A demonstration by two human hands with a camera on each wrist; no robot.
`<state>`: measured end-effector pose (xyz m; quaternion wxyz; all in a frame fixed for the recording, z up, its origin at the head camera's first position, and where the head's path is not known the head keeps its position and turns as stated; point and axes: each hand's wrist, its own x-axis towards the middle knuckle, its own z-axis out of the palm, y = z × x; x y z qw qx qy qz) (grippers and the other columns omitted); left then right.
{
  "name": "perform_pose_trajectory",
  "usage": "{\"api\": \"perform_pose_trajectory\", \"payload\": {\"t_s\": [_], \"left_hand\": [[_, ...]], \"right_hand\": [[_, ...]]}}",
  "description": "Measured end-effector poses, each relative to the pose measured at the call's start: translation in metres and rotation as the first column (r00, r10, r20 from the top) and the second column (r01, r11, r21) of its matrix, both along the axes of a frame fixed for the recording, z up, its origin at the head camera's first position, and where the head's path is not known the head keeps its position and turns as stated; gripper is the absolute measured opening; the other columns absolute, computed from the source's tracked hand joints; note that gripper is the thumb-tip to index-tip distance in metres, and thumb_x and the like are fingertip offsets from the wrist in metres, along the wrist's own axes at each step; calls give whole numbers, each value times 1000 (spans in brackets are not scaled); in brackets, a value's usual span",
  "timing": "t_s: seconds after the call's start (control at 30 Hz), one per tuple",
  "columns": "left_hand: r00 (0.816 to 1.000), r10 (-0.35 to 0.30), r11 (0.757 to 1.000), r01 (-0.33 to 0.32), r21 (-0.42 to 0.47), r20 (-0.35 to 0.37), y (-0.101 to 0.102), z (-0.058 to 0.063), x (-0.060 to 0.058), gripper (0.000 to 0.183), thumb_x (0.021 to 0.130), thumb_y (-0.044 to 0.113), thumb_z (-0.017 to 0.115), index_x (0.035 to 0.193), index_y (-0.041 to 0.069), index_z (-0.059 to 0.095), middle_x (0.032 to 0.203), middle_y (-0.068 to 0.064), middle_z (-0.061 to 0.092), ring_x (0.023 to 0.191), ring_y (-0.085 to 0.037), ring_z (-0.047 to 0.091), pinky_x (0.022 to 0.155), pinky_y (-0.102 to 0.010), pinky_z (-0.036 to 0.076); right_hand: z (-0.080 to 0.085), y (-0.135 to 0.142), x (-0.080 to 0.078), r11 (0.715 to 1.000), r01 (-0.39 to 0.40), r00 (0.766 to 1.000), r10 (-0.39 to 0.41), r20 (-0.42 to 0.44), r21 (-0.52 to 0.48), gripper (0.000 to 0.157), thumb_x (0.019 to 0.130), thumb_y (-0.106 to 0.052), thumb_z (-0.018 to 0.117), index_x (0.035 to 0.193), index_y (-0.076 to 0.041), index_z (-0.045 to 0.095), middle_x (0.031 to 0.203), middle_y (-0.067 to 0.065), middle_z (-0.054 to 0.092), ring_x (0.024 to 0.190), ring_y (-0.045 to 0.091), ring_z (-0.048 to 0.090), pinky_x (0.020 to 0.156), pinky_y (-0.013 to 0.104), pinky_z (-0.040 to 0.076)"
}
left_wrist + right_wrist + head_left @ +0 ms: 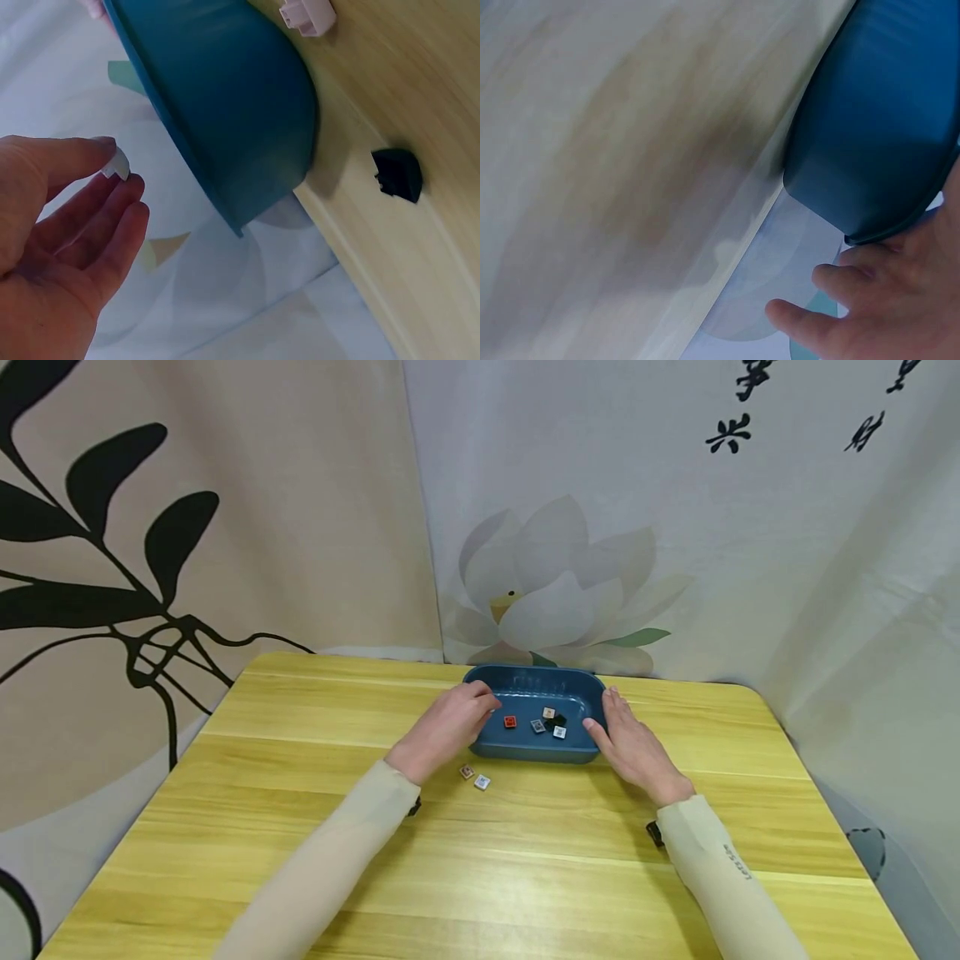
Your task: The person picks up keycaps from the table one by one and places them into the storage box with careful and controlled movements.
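My left hand [450, 727] is over the left end of a blue dish [528, 752]. In the left wrist view, its thumb and forefinger pinch a small white keycap [116, 163], held above the dish's rim. At the dish's right end rests my right hand [636, 750], its fingers extended along the outside and its thumb over the inside. A red keycap [510, 722] lies in the dish, left of a cluster with a grey keycap [537, 726], a cream one, a white keycap [559, 732] and black pieces.
Two keycaps lie on the wooden table [420, 877] before the dish: a white-topped one [482, 782] and a brownish one [467, 772]. Behind the table's back edge hangs a printed curtain [337, 527]. The dish stands close to that edge.
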<state>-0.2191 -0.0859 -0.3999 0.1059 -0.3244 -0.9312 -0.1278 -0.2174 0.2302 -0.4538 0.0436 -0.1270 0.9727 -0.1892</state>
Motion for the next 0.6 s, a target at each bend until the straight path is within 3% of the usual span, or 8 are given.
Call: {"api": "perform_pose_trajectory", "payload": {"t_s": [0.6], "left_hand": [[998, -13, 995, 19, -100, 66, 24, -14, -15, 21, 96, 3, 73, 117, 6, 78, 108, -8, 73, 94, -18, 71, 84, -26, 58]], "right_hand": [[-1, 1, 0, 1000, -1, 1000, 1, -9, -5, 85, 111, -56, 25, 162, 9, 8, 171, 25, 4, 156, 45, 12, 122, 58, 19]]}}
